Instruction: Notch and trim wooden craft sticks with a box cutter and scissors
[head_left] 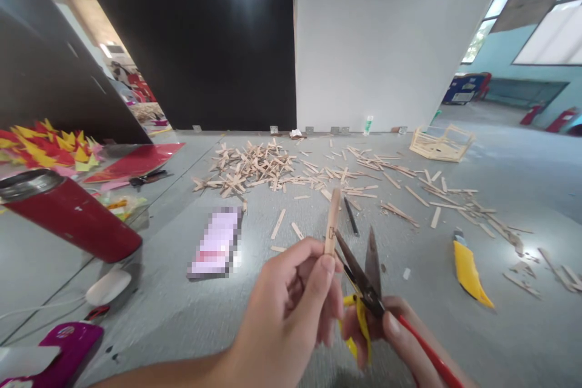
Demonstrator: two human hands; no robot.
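Note:
My left hand pinches a flat wooden craft stick upright between thumb and fingers. Dark drawn lines mark the stick just above the thumb. Close on its right, my right hand is closed round a pair of scissors with yellow on the handle. Their dark blades point up and stand apart, one tip near the stick; whether it touches, I cannot tell. A long red piece runs along the right hand; whether it belongs to the scissors is unclear. Beyond lies a black pen-like stick.
A pile of craft sticks and scattered cut pieces cover the far table. A yellow cutter lies at right, a stick frame behind it. Leftward are a blurred phone, red tumbler, white mouse and purple object.

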